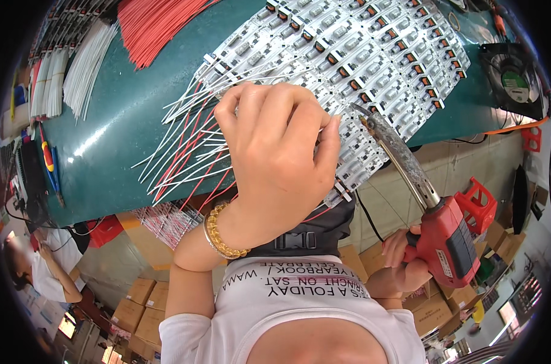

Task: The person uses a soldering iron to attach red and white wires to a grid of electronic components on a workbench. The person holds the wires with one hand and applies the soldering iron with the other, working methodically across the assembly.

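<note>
My left hand (281, 139), with a yellow bead bracelet at the wrist, is closed in a pinch over a panel of small circuit boards (342, 60). Whatever lies between thumb and finger is too small to make out. Red and white wires (187, 142) fan out to the left from the panel's edge, partly under this hand. My right hand (403, 258) grips a red soldering gun (448, 242) from below right. Its long metal tip (388, 136) reaches up and left to the boards, just right of my left fingertips.
The green table (105, 164) carries a bundle of red wires (157, 27) and bundles of white wires (90, 67). Hand tools (50, 161) lie at its left end. A black fan (512, 79) stands at the far right. Cardboard boxes (145, 309) and another person (51, 264) are beyond.
</note>
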